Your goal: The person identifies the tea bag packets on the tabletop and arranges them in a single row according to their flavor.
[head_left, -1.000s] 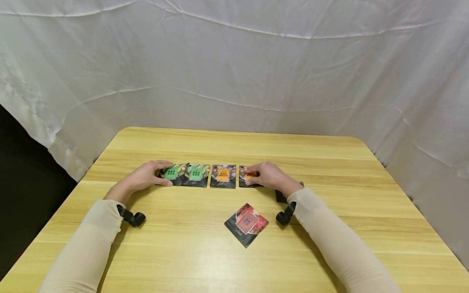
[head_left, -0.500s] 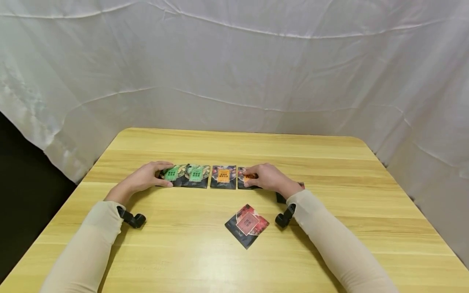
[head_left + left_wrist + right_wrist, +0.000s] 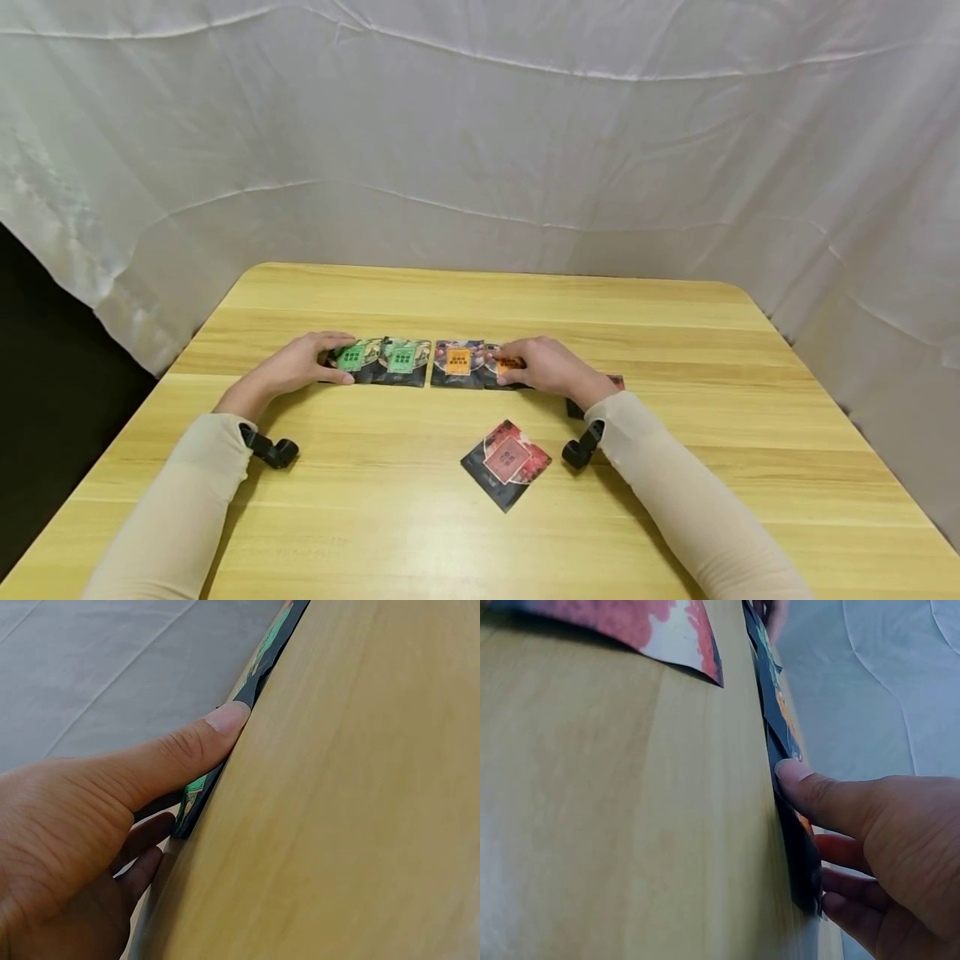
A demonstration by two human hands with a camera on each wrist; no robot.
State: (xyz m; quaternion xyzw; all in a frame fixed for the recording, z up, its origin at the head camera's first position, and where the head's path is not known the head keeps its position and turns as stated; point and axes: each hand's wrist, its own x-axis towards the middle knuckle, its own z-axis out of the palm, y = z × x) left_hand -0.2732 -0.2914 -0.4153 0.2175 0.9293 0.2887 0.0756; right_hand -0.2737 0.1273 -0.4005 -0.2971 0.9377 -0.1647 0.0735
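A row of flat dark sachets lies across the table in the head view. At its left end my left hand (image 3: 296,362) holds a green-labelled sachet (image 3: 352,358) between thumb and fingers, the thumb on its near edge. Another green-labelled sachet (image 3: 402,360) adjoins it. To the right is an orange-labelled sachet (image 3: 457,363). My right hand (image 3: 555,367) grips a second orange-labelled sachet (image 3: 492,372) by its near and far edges; its right part is hidden. In the right wrist view, the right thumb (image 3: 795,771) presses its near edge, close to the neighbouring sachet.
A red-labelled sachet (image 3: 507,465) lies turned cornerwise nearer the person. Another dark sachet with a red corner (image 3: 618,381) is partly hidden under the right wrist. A pale curtain (image 3: 480,142) hangs behind the wooden table (image 3: 360,517).
My right hand has slid its orange-labelled sachet left, closing the gap to the other orange-labelled one. The left hand has stayed in place.
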